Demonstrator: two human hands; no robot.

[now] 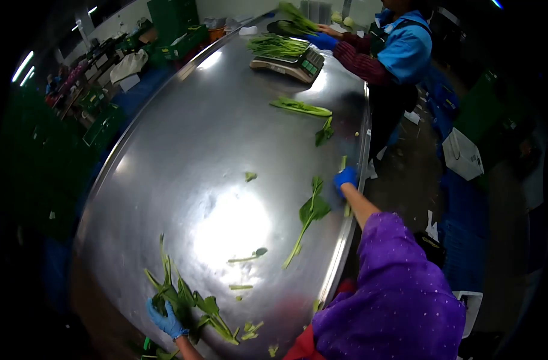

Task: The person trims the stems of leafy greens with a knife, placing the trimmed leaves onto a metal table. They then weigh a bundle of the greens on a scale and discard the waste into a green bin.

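My left hand (166, 320), in a blue glove, grips the stalk ends of a loose bunch of leafy greens (187, 299) at the near left of the steel table (184, 150). My right hand (345, 177), also gloved in blue with a purple sleeve behind it, is closed at the table's right rim. A thin green stalk (344, 161) sticks out above the fist. A single long-stemmed leaf (310, 214) lies just left of that hand.
Small leaf scraps (250, 176) dot the tabletop. More greens (300, 107) lie farther up. A weighing scale (291, 65) holds a bunch of greens (277, 45). A co-worker (400, 51) in blue stands beside it. Green crates (184, 36) line the far left.
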